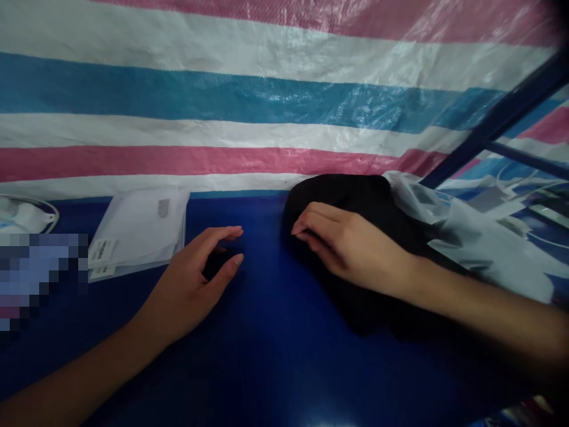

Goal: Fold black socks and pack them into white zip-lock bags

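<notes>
My left hand [198, 276] is held above the blue surface with thumb and fingers apart and nothing between them. Nearest to it lies a stack of white papers in clear plastic sleeves [142, 222], with small printed labels at the lower left. At the right, a dark heap of black cloth [342, 190] is bunched up, its folds hard to make out. Over its left part is my right hand [351, 246], thumb and fingertips pinched together on the black cloth. My right forearm hides some of the heap.
Clear plastic bags [480, 237] lie right of the cloth, with pale cables farther right. A slanted blue metal bar [502, 121] stands there. Behind the blue surface [267, 367] hangs a striped plastic sheet [249, 95]. A white device with a cord [26, 216] is at far left.
</notes>
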Tool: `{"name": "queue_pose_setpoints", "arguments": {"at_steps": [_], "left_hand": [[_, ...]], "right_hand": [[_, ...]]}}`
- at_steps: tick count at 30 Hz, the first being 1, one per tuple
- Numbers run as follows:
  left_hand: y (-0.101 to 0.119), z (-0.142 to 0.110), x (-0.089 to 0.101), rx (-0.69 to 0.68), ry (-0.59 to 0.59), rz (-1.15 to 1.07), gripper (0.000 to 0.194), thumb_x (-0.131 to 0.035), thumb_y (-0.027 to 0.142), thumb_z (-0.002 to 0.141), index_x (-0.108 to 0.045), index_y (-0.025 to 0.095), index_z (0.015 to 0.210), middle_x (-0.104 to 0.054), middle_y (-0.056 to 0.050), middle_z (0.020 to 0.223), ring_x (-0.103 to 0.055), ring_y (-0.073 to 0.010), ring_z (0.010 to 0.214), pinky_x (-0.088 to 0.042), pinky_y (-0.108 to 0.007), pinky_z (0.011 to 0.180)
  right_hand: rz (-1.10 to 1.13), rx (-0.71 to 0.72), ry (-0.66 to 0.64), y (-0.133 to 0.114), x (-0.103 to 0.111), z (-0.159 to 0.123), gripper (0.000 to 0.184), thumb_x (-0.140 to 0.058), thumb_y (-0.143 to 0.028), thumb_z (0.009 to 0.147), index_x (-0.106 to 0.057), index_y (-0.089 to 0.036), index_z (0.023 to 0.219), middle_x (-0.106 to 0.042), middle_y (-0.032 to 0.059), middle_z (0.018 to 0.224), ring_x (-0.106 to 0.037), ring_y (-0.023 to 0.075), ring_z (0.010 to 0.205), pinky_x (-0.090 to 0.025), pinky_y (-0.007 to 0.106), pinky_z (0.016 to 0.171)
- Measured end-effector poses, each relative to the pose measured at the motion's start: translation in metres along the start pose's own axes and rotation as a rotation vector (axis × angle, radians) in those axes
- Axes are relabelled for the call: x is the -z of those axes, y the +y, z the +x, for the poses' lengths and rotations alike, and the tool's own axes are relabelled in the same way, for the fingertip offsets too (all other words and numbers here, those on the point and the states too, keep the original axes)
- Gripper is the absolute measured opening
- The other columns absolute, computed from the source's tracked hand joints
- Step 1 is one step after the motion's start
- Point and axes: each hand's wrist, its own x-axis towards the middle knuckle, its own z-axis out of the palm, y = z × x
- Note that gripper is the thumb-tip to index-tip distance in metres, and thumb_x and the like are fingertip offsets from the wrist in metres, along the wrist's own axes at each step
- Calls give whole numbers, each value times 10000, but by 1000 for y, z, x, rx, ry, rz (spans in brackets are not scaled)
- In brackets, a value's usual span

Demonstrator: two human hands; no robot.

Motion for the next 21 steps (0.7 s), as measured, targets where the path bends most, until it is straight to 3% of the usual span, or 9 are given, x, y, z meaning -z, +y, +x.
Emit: {"name": "queue_pose_setpoints", "arguments": {"at_steps": [3,5,7,9,11,15,18,21], "left_hand": [[-3,0,-1,12,35,-22,685,-682,680,1074,-521,438,1694,-657,-60,1674,-735,-352,1412,-724,-475,977],[-5,1,1,-2,69,-102,742,-686,642,1074,-458,419,1743,-598,-79,1739,-705,-362,1472,-654,-572,1169],[-6,3,4,5,106,-193,789,-746,609,1029,-471,404,1739,-552,-82,1782,-686,-378,1500,-623,-591,1220],[-6,5,7,86,117,-295,825,-821,607,952,-538,393,1698,-617,-89,1724,-728,-401,1433,-704,-546,1081],[-3,8,9,204,119,-387,815,-878,605,887,-624,384,1629,-749,-91,1553,-813,-381,1249,-745,-460,889],[4,12,12,314,175,-495,770,-956,555,804,-731,360,1513,-862,-66,1231,-845,-292,984,-713,-353,774],[8,13,20,339,244,-537,758,-966,498,778,-747,344,1487,-866,-43,1103,-807,-229,824,-681,-305,700],[7,13,31,355,329,-473,667,-873,407,836,-752,360,1490,-820,15,905,-691,-140,645,-561,-199,562]], "right_hand": [[227,47,100,-28,-15,21,174,-539,-103,1142,-680,-192,1195,-733,116,1168,-714,228,1041,-608,372,929],[416,92,155,-42,-20,31,144,-569,-127,1164,-693,-187,1207,-755,104,1190,-734,203,1101,-620,348,989],[568,143,149,-49,-23,36,137,-579,-144,1178,-701,-175,1229,-786,106,1233,-764,186,1155,-631,330,1039],[594,175,138,-44,-24,36,133,-594,-184,1186,-702,-169,1262,-798,121,1265,-780,199,1205,-643,346,1066],[469,184,147,-29,-26,31,173,-626,-257,1187,-695,-179,1326,-790,144,1314,-762,248,1302,-643,417,1128],[108,85,120,14,-38,20,497,-718,-434,1139,-615,-207,1569,-695,202,1563,-621,375,1545,-539,630,1309],[91,-23,46,37,-52,16,667,-773,-516,1091,-589,-175,1634,-661,227,1600,-622,392,1547,-551,641,1308],[138,-63,21,46,-62,15,674,-774,-553,1086,-610,-199,1636,-630,213,1637,-602,371,1574,-532,630,1334]]}}
